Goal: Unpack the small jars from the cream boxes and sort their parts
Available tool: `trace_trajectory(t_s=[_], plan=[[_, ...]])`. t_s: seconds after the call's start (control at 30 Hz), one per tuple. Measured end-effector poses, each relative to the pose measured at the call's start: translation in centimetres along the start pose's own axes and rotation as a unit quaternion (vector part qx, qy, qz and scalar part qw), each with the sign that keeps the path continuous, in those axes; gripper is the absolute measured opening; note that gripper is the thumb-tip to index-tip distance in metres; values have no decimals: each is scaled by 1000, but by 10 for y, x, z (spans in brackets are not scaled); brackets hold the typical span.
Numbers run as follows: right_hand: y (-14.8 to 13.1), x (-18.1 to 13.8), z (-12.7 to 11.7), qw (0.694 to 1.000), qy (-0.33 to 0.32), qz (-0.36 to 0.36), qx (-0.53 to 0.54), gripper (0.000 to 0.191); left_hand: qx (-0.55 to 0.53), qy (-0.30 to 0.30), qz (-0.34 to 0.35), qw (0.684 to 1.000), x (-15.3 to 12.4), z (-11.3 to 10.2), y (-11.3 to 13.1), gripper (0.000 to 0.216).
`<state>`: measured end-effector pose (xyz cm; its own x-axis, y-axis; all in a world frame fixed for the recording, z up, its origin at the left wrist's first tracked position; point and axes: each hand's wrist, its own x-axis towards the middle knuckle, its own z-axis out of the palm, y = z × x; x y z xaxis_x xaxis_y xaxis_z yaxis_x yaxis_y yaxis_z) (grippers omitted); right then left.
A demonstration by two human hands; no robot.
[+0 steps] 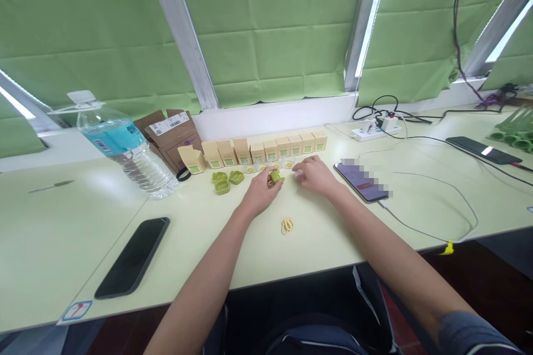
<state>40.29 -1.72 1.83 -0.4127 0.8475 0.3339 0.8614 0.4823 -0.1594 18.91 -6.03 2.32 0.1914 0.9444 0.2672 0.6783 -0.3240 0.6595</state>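
Observation:
My left hand (pixel 263 188) is closed around a small olive-green moulded piece (pixel 275 176), which looks soft, like a little silicone case. To its right, my right hand (pixel 313 173) is low over the table with its fingers bent together; something small and whitish (pixel 298 173) shows at the fingertips, too small to name. Left of my hands sit several green cases (pixel 222 186), hollow side up. Between my forearms lie pale yellow loops (pixel 287 226). Just behind the hands are small clear containers (pixel 288 163) with yellow round marks, partly hidden by my left hand.
A row of small cardboard boxes (pixel 258 152) stands behind. At left are a large water bottle (pixel 144 169), an opened carton (pixel 175 141) and a black phone (pixel 132 258). At right lie a charging phone (pixel 361 181), its white cable (pixel 433 183), and a power strip (pixel 377 132).

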Motion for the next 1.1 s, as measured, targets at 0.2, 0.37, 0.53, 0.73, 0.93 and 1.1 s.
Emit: trace_trajectory(t_s=[0.2,0.37,0.53,0.73,0.93,1.1], plan=[[3,1,4,1000,19,-10,3,32,0,1,4,1000,0,0,0,41],[3,1,4,1000,20,0,23,35,6,9,6,1000,0,1,0,39],[-3,0,0,996,56,10,70,34,2,11,13,1000,0,2,-1,39],[-10,2,-1,980,116,-65,148,22,-19,27,48,998,1,3,-1,39],[-17,2,1,965,116,-130,194,19,-40,31,98,994,-3,0,8,40],[-22,0,-2,966,92,-115,213,23,-54,24,125,990,-6,-2,12,46]])
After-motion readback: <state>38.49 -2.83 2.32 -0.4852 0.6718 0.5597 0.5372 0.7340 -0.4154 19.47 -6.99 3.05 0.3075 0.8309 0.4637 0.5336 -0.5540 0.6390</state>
